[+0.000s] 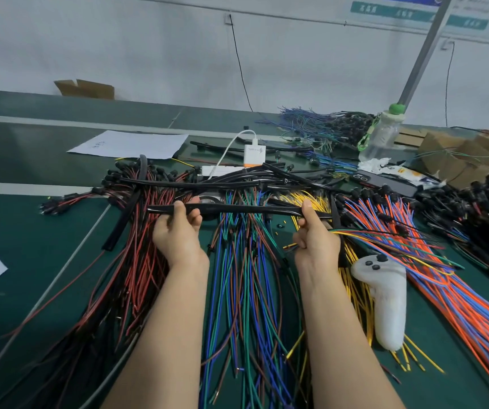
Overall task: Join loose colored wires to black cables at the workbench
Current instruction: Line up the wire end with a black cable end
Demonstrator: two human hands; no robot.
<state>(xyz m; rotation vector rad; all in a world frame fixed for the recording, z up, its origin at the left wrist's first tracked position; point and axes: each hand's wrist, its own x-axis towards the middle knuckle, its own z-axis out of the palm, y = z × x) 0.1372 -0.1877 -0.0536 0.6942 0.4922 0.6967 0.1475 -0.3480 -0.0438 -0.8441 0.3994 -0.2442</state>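
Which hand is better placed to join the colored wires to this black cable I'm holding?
Right. The right hand already holds a few colored wires against the black cable near its right end. The left hand grips only the cable, so it would likely just steady it.

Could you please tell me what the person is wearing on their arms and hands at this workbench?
Nothing worn shows in the head view. The left hand and right hand are ungloved, with no ring, watch or wristband in sight. The left forearm and right forearm are bare down to the picture's bottom edge, so no sleeve shows. Whether one begins higher up cannot be told.
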